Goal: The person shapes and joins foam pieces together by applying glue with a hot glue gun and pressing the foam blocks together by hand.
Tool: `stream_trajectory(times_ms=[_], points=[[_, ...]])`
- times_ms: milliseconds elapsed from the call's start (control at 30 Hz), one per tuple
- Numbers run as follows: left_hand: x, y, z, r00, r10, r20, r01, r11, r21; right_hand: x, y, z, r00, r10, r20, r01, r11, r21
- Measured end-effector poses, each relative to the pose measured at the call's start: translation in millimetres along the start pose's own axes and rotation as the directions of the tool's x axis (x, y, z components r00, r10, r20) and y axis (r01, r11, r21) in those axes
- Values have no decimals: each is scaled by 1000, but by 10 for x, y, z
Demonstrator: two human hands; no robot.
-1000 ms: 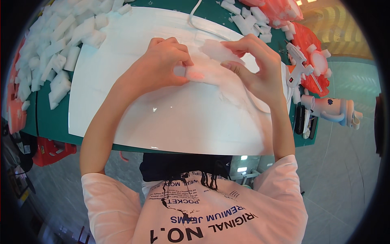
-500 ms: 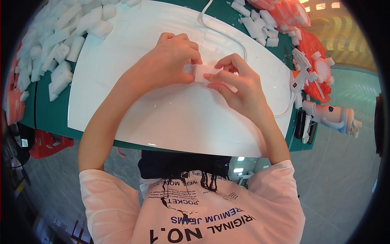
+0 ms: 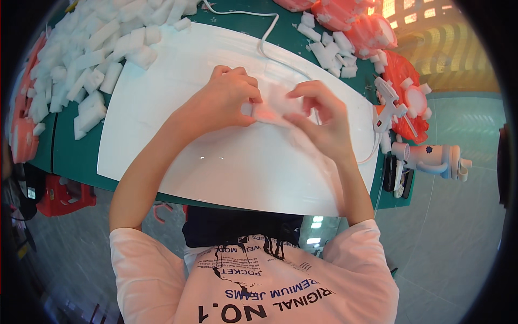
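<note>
Over the white board (image 3: 226, 178), my left hand (image 3: 226, 100) pinches a small white foam block (image 3: 266, 113) between thumb and curled fingers. The block looks pinkish and slightly blurred. To its right, my right hand (image 3: 324, 116) is raised with thumb and fingers apart and nothing visible between them. Its thumb tip lies near the block's right end; whether it touches cannot be told.
White foam pieces (image 3: 102, 51) heap at the far left on a green table (image 3: 70, 156); more foam (image 3: 329, 54) lies far right. A white glue gun (image 3: 387, 105), red plastic bags (image 3: 372, 35) and a bottle (image 3: 431, 156) stand right. A white cable (image 3: 264, 40) crosses the back.
My right hand has let go of the foam block, its fingers spreading apart. My left hand keeps hold of the block. The whole view has shifted slightly.
</note>
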State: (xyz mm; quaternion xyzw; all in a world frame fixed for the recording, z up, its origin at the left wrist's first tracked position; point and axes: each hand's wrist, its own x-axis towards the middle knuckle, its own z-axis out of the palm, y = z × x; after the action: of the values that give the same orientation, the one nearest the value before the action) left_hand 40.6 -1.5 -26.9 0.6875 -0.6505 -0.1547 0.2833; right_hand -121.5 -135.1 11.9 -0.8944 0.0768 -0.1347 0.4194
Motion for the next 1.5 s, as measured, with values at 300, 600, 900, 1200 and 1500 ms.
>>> stream_trajectory(times_ms=[300,600,900,1200,1500], points=[[5,-55,36,999,16,-30,-17,999,-41,-84,97,260,982,-190,-11,176,928,-327],[-7,-49,42,994,56,-99,-55,998,12,-115,130,397,933,-359,-9,290,768,-571],[-26,-45,90,998,18,-57,-20,999,-47,-109,183,244,984,-152,-96,134,976,-174],[-21,-59,67,998,33,-55,-33,999,2,1,185,239,992,-116,-58,103,975,-197],[-5,-1,83,998,37,-51,-33,996,84,-8,210,292,947,-287,-145,224,912,-344]])
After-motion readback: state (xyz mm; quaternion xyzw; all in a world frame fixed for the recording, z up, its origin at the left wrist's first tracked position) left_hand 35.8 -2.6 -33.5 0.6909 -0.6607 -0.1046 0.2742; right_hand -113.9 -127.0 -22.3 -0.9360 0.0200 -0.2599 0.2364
